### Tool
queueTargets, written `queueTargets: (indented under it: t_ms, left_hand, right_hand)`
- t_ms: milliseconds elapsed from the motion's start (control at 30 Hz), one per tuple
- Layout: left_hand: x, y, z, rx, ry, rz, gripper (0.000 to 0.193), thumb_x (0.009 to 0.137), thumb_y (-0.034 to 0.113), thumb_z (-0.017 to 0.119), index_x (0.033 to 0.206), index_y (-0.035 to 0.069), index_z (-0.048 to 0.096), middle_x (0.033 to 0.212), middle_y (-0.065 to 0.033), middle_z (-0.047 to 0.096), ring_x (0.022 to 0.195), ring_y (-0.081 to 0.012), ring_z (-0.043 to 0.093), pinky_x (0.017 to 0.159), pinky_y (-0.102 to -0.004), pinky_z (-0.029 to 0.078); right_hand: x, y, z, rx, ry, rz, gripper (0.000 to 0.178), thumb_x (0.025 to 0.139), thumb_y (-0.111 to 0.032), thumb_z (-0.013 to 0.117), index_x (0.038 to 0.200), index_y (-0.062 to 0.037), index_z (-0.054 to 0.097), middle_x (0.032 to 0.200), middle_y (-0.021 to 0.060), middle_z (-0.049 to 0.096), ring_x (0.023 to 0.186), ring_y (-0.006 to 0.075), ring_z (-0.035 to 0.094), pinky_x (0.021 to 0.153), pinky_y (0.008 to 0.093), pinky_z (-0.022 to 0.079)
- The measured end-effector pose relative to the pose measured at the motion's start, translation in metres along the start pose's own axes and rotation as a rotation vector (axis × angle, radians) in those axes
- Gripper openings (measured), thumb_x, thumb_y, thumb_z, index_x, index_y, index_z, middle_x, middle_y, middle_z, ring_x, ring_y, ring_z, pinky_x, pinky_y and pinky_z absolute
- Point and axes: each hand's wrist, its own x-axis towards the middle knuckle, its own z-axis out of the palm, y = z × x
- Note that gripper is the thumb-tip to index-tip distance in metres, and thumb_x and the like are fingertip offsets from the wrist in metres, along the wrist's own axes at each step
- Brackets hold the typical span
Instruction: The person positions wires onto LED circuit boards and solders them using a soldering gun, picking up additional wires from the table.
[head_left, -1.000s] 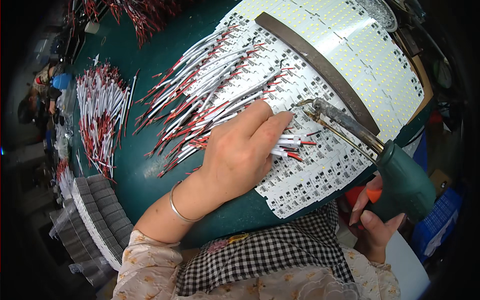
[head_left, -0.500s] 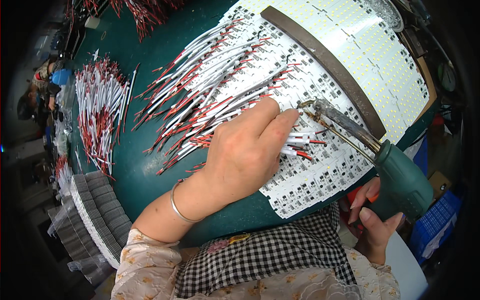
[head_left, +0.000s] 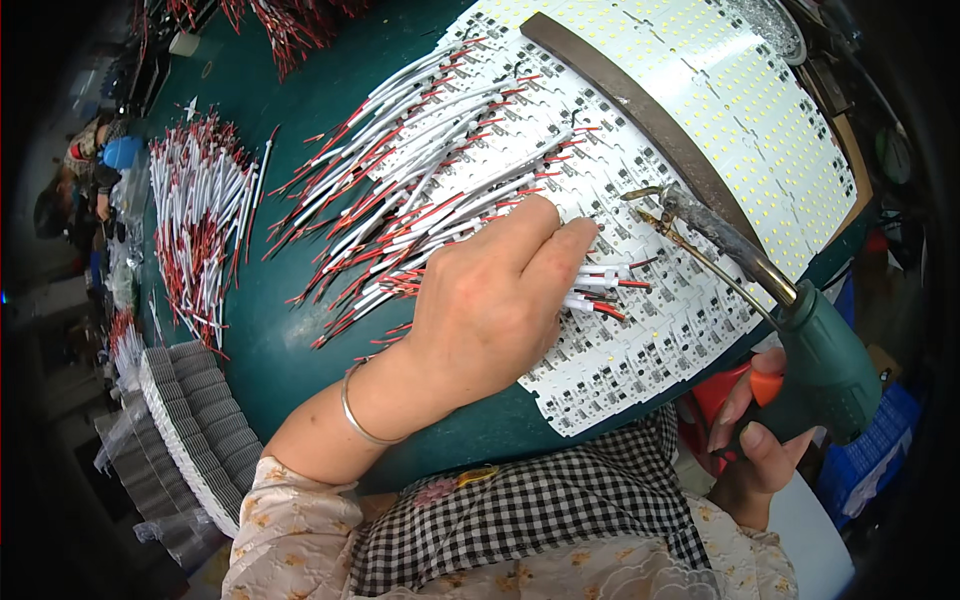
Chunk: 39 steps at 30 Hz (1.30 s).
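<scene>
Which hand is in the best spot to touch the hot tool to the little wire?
Right. The right hand grips the green soldering gun, tip near the wire ends; the left hand pins them down.

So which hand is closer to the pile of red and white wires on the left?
The left hand. It rests on the white boards, right of that wire pile. The right hand holds the green soldering gun much farther right.
</scene>
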Motion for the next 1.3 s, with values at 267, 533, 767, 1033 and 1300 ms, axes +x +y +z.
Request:
queueTargets:
  t_ms: [267,533,767,1033,1300]
  left_hand:
    - [-0.001,0.0,-0.001,0.022,-0.005,-0.022,0.052,0.054,-0.011,0.062,0.103,0.004,0.065,0.075,-0.0081,0.056,0.058,-0.022,0.056,0.047,-0.0313,0.044]
    - [0.006,-0.014,-0.001,-0.223,-0.059,-0.051,0.038,0.064,-0.015,0.06,0.097,0.003,0.068,0.079,-0.0099,0.064,0.064,-0.0199,0.06,0.054,-0.0283,0.047]
    - [0.008,-0.013,-0.005,-0.315,-0.089,-0.104,0.04,0.066,-0.013,0.062,0.101,0.005,0.068,0.081,-0.0097,0.065,0.067,-0.0213,0.062,0.06,-0.028,0.05]
    - [0.003,-0.017,0.002,-0.163,-0.052,0.095,0.043,0.059,-0.008,0.069,0.101,0.0,0.066,0.079,-0.011,0.063,0.069,-0.0225,0.065,0.056,-0.0289,0.051]
    - [0.003,-0.019,0.004,-0.186,-0.034,0.125,0.04,0.06,-0.004,0.072,0.1,0.0,0.066,0.08,-0.0116,0.064,0.069,-0.0221,0.065,0.058,-0.0285,0.052]
  right_hand:
    - [-0.003,-0.001,-0.005,-0.01,0.02,0.001,0.063,0.07,-0.017,0.075,0.117,0.013,0.046,0.077,0.017,0.059,0.05,0.0165,0.054,0.043,0.0232,0.045]
    - [-0.011,0.005,-0.008,-0.064,0.052,-0.008,0.06,0.072,-0.023,0.073,0.111,0.0109,0.043,0.067,0.0146,0.058,0.043,0.0147,0.052,0.037,0.0221,0.043]
    - [-0.012,0.005,-0.007,-0.054,0.086,-0.019,0.06,0.071,-0.024,0.074,0.109,0.0103,0.044,0.067,0.014,0.058,0.043,0.0146,0.051,0.037,0.0222,0.042]
    - [-0.015,0.004,0.0,-0.027,0.052,0.039,0.053,0.071,-0.022,0.076,0.105,0.0065,0.046,0.074,0.0159,0.058,0.046,0.0158,0.053,0.039,0.023,0.043]
    - [-0.016,0.007,0.003,-0.063,-0.025,0.068,0.045,0.076,-0.018,0.073,0.105,0.0047,0.047,0.08,0.0175,0.056,0.056,0.0173,0.056,0.044,0.0243,0.046]
